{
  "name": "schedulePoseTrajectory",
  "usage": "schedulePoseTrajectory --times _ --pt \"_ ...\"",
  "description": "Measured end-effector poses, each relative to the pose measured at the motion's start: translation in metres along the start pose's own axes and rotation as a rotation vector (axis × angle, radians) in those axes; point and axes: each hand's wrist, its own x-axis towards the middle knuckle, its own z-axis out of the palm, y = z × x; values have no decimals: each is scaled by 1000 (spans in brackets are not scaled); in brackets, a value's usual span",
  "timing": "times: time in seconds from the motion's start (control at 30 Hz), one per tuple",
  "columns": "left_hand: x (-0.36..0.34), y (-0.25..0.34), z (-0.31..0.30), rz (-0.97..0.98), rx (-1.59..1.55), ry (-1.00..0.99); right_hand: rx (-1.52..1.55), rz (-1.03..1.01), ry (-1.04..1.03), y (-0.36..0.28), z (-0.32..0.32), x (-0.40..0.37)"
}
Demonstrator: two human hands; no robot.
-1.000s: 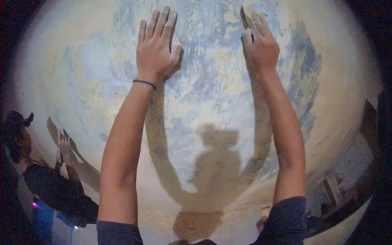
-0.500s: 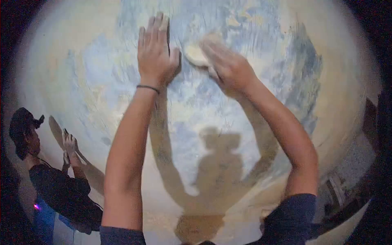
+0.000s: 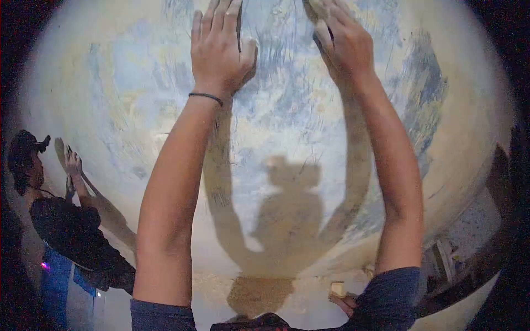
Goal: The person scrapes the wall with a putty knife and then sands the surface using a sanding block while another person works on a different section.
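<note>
A large pale wall (image 3: 287,118) with blue, grey and cream patches fills the view. My left hand (image 3: 221,52) lies flat against it at the upper centre, fingers pointing up and thumb apart, with a dark band (image 3: 206,98) round the wrist. To its right, near the top edge, my right hand (image 3: 346,44) presses on the wall, fingers together over a round pad that shows only as a dark sliver beside them. Most of the pad is hidden or out of frame.
A co-worker (image 3: 66,226) in dark clothes and a cap stands at the left, both hands on the wall. At the lower right, another person's hand (image 3: 346,302) holds a small yellowish block (image 3: 337,289). My shadow (image 3: 290,215) falls on the wall between my arms.
My right hand has moved up and to the right with the pad. My left hand sits higher in view. The hand with the yellowish block has appeared at the lower right.
</note>
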Motion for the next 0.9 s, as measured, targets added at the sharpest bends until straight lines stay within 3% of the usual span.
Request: schedulePoseTrajectory --times 0.07,0.13,0.2,0.33,0.4,0.47,0.53,0.57,0.6,0.67,0.73,0.8,0.87,0.9 --pt "-2 2 3 -21 0 17 171 324 113 -19 24 6" --pt "-5 3 5 -23 8 43 151 -11 -57 -40 21 -3" --pt "-9 0 10 13 29 73 136 -236 -14 -18 23 2" --pt "-14 0 7 8 17 65 30 -109 -133 -18 13 15" --pt "-11 2 8 -10 1 61 1 17 12 -36 29 5" --pt "-11 -10 20 39 20 135 -61 -63 32 -36 27 -5" --pt "-11 -17 23 96 49 196 23 -286 -72 -8 17 -21" --pt "-12 -13 19 79 40 180 -116 -241 -84 13 9 -28" --pt "-12 -10 17 57 30 165 -97 -40 -58 14 -12 -22" --pt "-11 -13 17 63 48 159 -336 23 100 38 -27 -23" --pt "-12 -12 18 66 19 178 -179 192 40 23 -19 -54" --pt "-12 -11 21 58 39 178 30 -42 -129 1 -17 -87" --pt "-14 -11 21 59 61 163 12 -235 -220 -1 -33 -82" --pt "-17 -10 21 59 59 156 -40 -181 -199 4 -34 -82"
